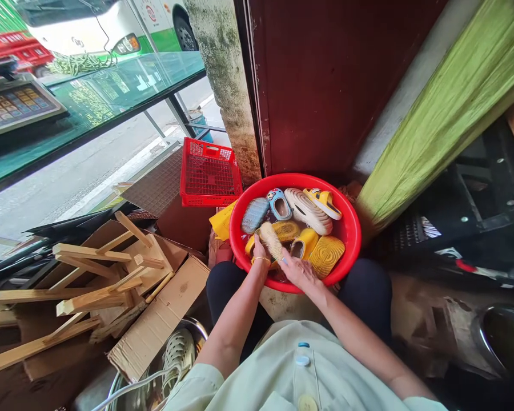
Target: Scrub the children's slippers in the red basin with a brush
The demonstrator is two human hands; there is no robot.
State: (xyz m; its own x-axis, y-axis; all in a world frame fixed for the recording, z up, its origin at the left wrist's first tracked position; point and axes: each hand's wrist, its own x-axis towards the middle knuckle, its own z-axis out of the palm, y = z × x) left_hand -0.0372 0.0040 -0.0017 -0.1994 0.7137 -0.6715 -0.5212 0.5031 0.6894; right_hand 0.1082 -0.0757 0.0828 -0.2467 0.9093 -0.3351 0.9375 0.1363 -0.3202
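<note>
Between my knees stands a red plastic basin (354, 228) with water and several shoes in it. My right hand (298, 270) is closed around the near end of a scrubbing brush (270, 240) with pale bristles. The brush lies across the yellow shoes at the near left. My left hand (260, 252) curls at the basin's left side, on a yellow shoe (249, 246) that is mostly hidden. Further back are a light blue sole (255, 215), a blue clog (279, 204), a cream sole (308, 211) and a yellow sandal (325, 201). A yellow patterned sole (327, 256) is at the near right.
A red plastic crate (209, 171) stands behind the basin, to the left. Wooden stools (111, 279) lie upturned on cardboard (171, 314) at the left. A metal bowl (199, 328) with a sneaker (179, 354) sits near my left side. A green curtain (445, 103) hangs at the right.
</note>
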